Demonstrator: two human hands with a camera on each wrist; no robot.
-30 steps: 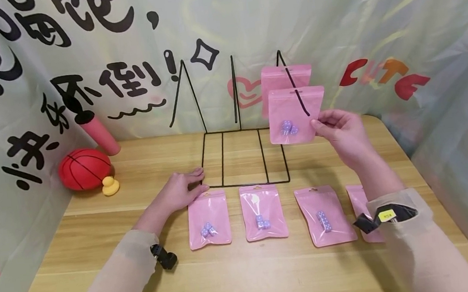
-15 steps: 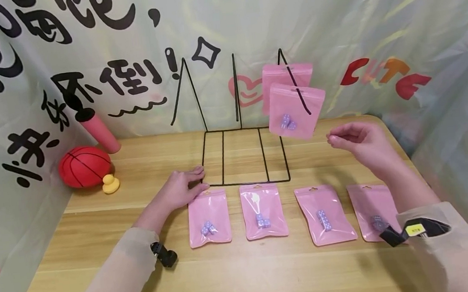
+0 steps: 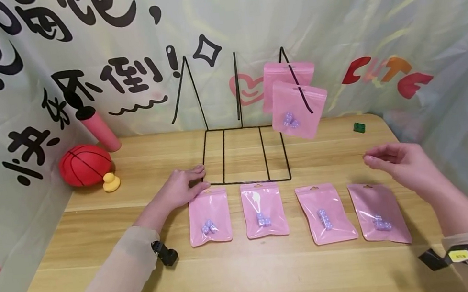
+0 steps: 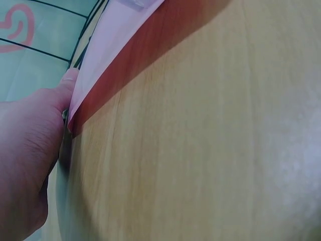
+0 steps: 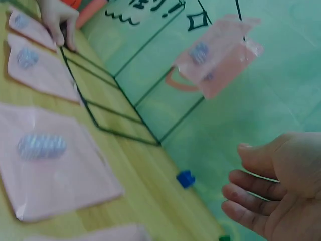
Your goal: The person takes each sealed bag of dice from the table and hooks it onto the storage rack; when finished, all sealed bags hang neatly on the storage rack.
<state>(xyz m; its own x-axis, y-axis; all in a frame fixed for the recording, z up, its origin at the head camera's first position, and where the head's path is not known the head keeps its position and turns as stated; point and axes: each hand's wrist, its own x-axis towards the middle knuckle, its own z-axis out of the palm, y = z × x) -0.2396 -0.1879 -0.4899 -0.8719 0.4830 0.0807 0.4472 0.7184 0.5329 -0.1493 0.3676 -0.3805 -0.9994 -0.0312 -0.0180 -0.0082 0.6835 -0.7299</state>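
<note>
A black wire display rack (image 3: 223,159) stands at the table's middle, with prongs rising behind its base. My left hand (image 3: 180,188) holds the front-left corner of its base between thumb and fingers; the exact contact is partly hidden. Two pink zip bags hang on the right prong, the front bag (image 3: 301,109) tilted with purple dice inside, the rear bag (image 3: 272,81) partly covered. My right hand (image 3: 407,162) is in the air at the right, fingers loosely curled and holding nothing. Below it lies a pink bag (image 3: 364,203) of dice.
More pink bags of dice lie in a row: the leftmost bag (image 3: 208,206), another bag (image 3: 272,202) and a third bag (image 3: 316,201). At left sit a red ball (image 3: 84,165), a yellow duck (image 3: 111,182) and a pink cylinder (image 3: 99,130). A green brick (image 3: 359,127) lies at back right.
My right hand has let go of the front hanging bag and moved right and down, away from the rack. That bag has tilted on the prong. The left hand has stayed put.
</note>
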